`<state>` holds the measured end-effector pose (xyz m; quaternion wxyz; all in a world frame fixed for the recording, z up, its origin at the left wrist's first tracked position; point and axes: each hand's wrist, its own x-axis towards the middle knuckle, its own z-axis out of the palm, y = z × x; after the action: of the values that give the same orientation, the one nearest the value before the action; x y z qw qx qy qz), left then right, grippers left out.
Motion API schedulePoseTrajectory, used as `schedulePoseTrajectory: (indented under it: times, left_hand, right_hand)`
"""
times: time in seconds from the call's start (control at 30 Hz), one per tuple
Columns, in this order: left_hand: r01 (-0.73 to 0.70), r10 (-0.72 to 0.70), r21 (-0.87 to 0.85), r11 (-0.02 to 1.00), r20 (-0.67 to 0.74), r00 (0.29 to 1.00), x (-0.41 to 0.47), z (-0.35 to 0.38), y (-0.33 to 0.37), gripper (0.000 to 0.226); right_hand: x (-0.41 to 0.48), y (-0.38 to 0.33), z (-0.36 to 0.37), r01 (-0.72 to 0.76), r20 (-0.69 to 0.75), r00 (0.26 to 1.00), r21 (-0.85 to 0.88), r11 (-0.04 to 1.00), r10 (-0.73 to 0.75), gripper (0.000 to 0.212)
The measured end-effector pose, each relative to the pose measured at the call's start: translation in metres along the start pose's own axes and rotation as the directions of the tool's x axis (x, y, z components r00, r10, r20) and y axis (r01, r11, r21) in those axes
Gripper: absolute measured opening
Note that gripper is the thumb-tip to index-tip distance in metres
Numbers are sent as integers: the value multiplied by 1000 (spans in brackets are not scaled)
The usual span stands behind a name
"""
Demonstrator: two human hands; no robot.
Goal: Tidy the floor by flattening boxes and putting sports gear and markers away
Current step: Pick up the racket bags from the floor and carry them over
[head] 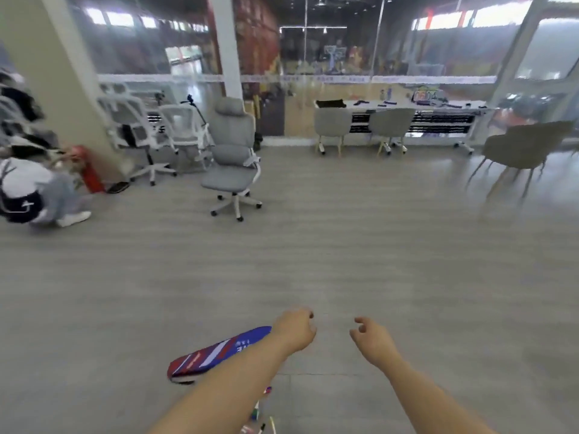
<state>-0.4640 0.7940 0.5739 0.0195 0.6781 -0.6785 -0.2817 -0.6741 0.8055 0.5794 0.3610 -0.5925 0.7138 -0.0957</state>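
Racket bag point(213, 355), white lettering illegible

A grey padded office chair point(233, 158) on white castors stands on the grey plank floor point(344, 245), near white mesh chairs point(141, 130). A red fire extinguisher point(89, 170) stands by a beige column point(53, 73). Grey wooden-legged chairs point(332, 122) face a long white surface point(407, 104). A crouching person point(28, 192) is at the left.
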Motion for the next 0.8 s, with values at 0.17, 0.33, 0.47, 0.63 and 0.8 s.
schedulePoseTrajectory:
  times: [0.17, 0.33, 0.47, 0.63, 0.8]
  left_hand:
    - [244, -252, -78, 967, -136, 958, -22, -26, -51, 40]
    - [419, -432, -104, 902, -208, 878, -50, -34, -101, 32]
    - [528, -550, -152, 835, -222, 805, -59, -36, -139, 31]
    - [590, -619, -188, 786, -249, 745, -42, -44, -179, 30]
    - [603, -655, -255, 756, -269, 706, -17, -61, -197, 36]
  right_hand:
    - [40, -57, 14, 240, 169, 960, -80, 967, -224, 46]
    - [67, -112, 48, 386, 327, 889, -160, 908, -320, 45]
    - [93, -151, 80, 492, 427, 823, -210, 845, -373, 46]
    - [124, -189, 101, 560, 480, 782, -258, 787, -399, 45]
    - [161, -225, 102, 617, 513, 750, -315, 721, -418, 47]
